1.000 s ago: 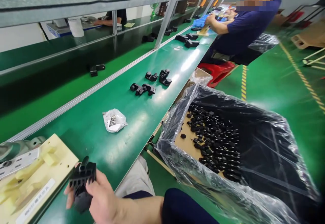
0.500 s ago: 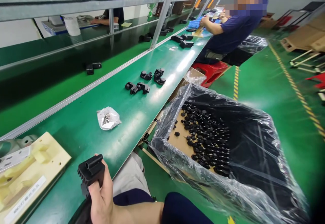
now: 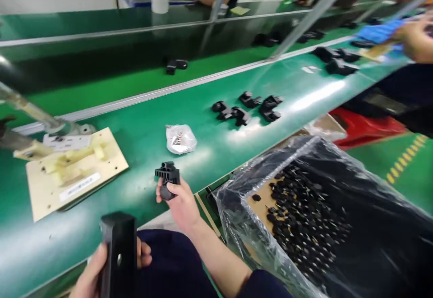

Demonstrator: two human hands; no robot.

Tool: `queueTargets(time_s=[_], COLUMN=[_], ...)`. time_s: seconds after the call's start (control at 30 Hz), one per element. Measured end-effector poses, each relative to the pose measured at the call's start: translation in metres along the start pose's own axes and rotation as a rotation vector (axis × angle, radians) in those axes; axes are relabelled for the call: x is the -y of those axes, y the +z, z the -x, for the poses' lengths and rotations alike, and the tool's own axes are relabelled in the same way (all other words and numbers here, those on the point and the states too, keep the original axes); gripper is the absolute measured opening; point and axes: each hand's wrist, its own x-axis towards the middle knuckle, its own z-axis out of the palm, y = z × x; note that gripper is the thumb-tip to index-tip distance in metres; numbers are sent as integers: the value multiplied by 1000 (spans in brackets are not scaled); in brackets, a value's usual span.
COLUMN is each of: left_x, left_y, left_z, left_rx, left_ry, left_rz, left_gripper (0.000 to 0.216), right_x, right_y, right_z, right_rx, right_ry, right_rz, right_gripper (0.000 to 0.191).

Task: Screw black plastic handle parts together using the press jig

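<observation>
My left hand [image 3: 93,268] is closed around a long black box-shaped part [image 3: 119,248] with a small shiny spot on its side, at the lower left. Over the bench's front edge, my right hand [image 3: 181,201] grips a black ribbed plastic part [image 3: 168,174]; its thumb presses on a round dark piece at the bottom. The two held parts are apart. Just beyond the right hand lies a small white plastic bag [image 3: 181,139] with little metal pieces in it. Left of it sits a cream fixture board [image 3: 115,153] with yellowish blocks and a label.
Several black plastic parts [image 3: 240,115] lie on the green bench [image 3: 142,140]. A plastic-lined box [image 3: 233,208] of black knobs with metal studs stands at right below the bench. A co-worker's hand [image 3: 419,41] shows at far right, above a red stool [image 3: 368,129].
The view has swung left and down. My left hand with the long black part has come into sight. My right hand still holds the ribbed part, now turned and farther out over the bench.
</observation>
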Motion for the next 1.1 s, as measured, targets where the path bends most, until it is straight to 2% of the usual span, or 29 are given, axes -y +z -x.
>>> queueTargets(time_s=[0.1,0.2,0.33,0.47,0.57,0.67,0.73,0.8,0.87,0.97,1.03,1.1], left_x=[-22,-37,-38,-33,-34,-38,-41,-44,-46,-43,-35,-25], left_y=[-4,-7,-9,-15,-18,-19,-18,-17,-17,-18,-25,-40], left_z=[-11,-21,-29,-34,-32,-28,-26,-26,-26,-22,-17,-15], left_rx=[-124,-185,-312,-453,-391,-296,-271,-258,-264,-396,-517,-532], left_ry=[4,37,66,95,100,113,108,101,104,75,-22,-142], left_rz=[86,78,103,160,156,134,126,130,155,201,204,170], left_gripper=[55,54,59,63,61,59,60,61,59,51,47,50], right_x=[11,14,18,23,28,30,28,22,12,-5,-18,-31], right_y=[-8,-5,10,28,38,41,40,37,33,26,22,16], right_z=[0,2,-2,-11,-15,-18,-19,-20,-18,-2,15,30], right_rx=[146,248,443,655,744,843,875,853,767,448,230,194], right_ry=[82,114,27,50,137,389,550,664,737,662,566,619], right_rz=[184,432,860,1068,1049,793,590,449,342,115,-26,-97], right_gripper=[19,17,19,25,38,53,52,47,44,42,42,46])
